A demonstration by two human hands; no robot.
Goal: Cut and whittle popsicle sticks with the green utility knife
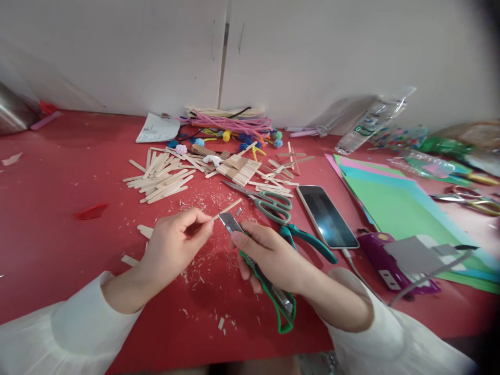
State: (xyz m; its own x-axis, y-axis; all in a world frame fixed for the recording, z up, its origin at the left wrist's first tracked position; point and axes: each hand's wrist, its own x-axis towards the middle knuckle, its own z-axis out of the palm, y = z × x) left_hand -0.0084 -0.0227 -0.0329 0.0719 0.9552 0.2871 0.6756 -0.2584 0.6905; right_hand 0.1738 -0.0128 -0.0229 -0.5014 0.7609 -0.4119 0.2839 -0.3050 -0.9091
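Note:
Between thumb and fingers, my left hand (177, 239) pinches a thin wooden craft stick (230, 207), which points up and to the right. My right hand (269, 255) is wrapped round a green-edged utility knife (287, 307). The knife's blade (230, 223) is out, its tip at or very near the stick; whether they touch I cannot tell. Small wood shavings (199, 260) lie scattered below and around both hands. Grey-green scissors (273, 205) and teal-handled pliers (312, 242) rest just beyond my right hand.
A pile of craft sticks (164, 179) and pink pipe cleaners (234, 122) lie at the back of the red table (47, 234). On the right are a phone (328, 216), coloured paper (386, 192), a purple power strip (380, 260) with a charger, and a plastic bottle (361, 127).

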